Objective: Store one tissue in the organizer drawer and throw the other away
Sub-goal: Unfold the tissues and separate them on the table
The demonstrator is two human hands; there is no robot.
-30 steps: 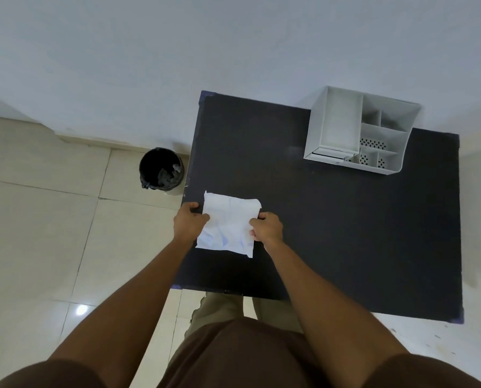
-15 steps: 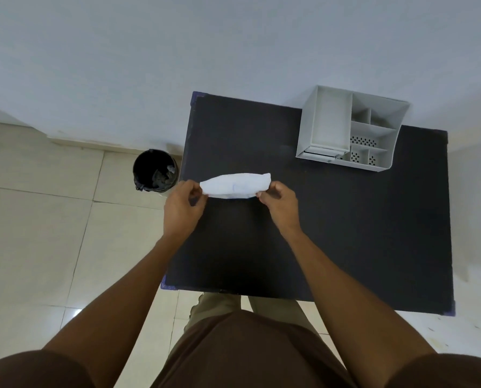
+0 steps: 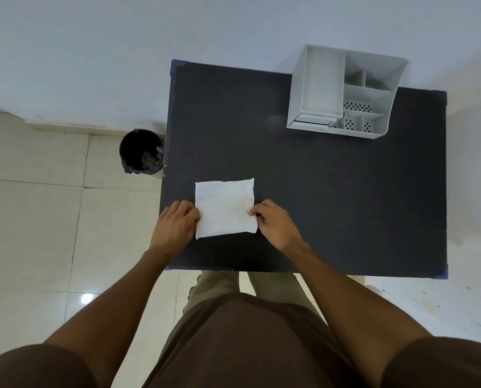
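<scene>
A white tissue [image 3: 224, 207] lies flat and roughly square on the black table [image 3: 331, 197], near its front left part. My left hand [image 3: 175, 226] pinches the tissue's left edge and my right hand [image 3: 274, 222] pinches its right edge. The white organizer [image 3: 343, 92] stands at the table's back right, with a tall left compartment, several small perforated ones, and a drawer front [image 3: 312, 120] low on its near side that looks closed. A black bin [image 3: 141, 151] stands on the floor just left of the table and holds a crumpled grey-white lump.
The table's back edge meets a pale wall [image 3: 149, 51]. Cream floor tiles [image 3: 38, 219] surround the table on the left and front. My legs and brown shirt fill the lower view.
Half a second ago both hands held the tissue in the air, further back over the table. Now it is laid flat on the table, nearer the front edge, hands still at its sides.
</scene>
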